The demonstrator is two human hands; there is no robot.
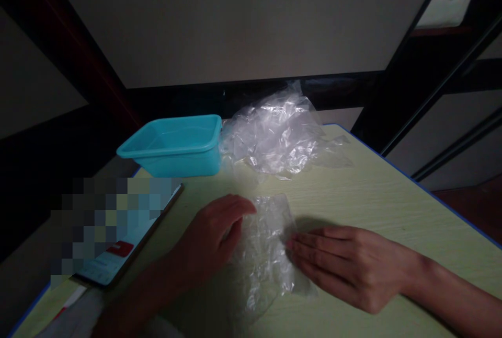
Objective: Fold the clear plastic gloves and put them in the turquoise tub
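Observation:
A clear plastic bag point(266, 244) lies flat and wrinkled on the pale table point(353, 186), between my two hands. My left hand point(219, 228) is at the bag's left side, its fingers curved with a gap between thumb and fingers and nothing visible in them. On the right, my right hand point(345, 262) lies palm down with fingers stretched towards the bag, the fingertips touching its right edge.
A pile of crumpled clear plastic bags point(278, 134) sits at the table's back. Left of it stands a turquoise basket point(180, 160). A phone or tablet point(105, 259), partly blurred out, lies at the left. A wall panel rises behind the table.

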